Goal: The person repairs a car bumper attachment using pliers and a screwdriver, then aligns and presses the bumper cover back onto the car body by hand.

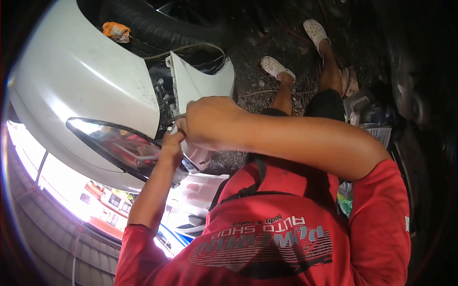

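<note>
My right hand is closed in a fist at the front corner of a white car, its fingers wrapped round something I cannot make out. Just below it, my left hand is closed, with thumb and finger together near a small pale piece between the two hands. Both hands are beside the headlight and the gap at the fender's edge. A white bumper end stands away from the fender, and dark parts show in the gap. My right hand hides part of the bumper.
A tyre is at the top, with an orange wrapped item by it. A thin cable loops above the bumper. My feet in white clogs rest on dark gravel. A grey container with items stands at right.
</note>
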A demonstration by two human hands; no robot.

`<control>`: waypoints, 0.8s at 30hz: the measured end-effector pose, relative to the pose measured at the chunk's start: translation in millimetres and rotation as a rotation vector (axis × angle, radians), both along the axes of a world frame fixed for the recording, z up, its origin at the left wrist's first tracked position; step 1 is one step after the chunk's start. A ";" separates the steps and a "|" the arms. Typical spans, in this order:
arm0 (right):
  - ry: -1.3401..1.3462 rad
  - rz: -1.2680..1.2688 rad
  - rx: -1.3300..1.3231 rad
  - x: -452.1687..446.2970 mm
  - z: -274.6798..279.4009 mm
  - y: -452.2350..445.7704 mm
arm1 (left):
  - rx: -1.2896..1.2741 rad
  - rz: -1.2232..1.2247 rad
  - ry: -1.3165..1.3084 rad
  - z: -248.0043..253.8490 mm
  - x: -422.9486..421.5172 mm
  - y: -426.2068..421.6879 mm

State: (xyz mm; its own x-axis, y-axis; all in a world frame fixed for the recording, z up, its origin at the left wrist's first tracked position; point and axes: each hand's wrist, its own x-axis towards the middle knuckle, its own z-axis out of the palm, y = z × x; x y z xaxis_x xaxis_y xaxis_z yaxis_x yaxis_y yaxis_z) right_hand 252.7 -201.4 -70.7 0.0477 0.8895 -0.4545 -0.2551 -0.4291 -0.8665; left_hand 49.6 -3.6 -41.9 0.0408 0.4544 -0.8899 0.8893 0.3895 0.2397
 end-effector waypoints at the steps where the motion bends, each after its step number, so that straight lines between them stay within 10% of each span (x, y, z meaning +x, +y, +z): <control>1: -0.222 0.012 0.087 -5.9 1.7 -0.7 | -0.026 0.014 -0.002 0.6 -2.9 2.5; 4: -0.574 -0.202 0.320 -25.8 -2.5 -2.0 | -0.011 -0.493 -0.100 8.7 2.6 5.0; 10: -0.432 0.045 0.369 0.5 -7.8 3.7 | 0.077 -1.084 -0.370 7.2 -2.1 12.1; 12: -0.390 0.017 0.290 -0.3 -1.7 8.4 | -0.054 -0.027 -0.042 0.5 0.2 0.1; 24: -0.492 0.027 0.168 -11.1 17.3 16.8 | -0.139 -0.079 -0.275 -2.2 -9.3 -3.4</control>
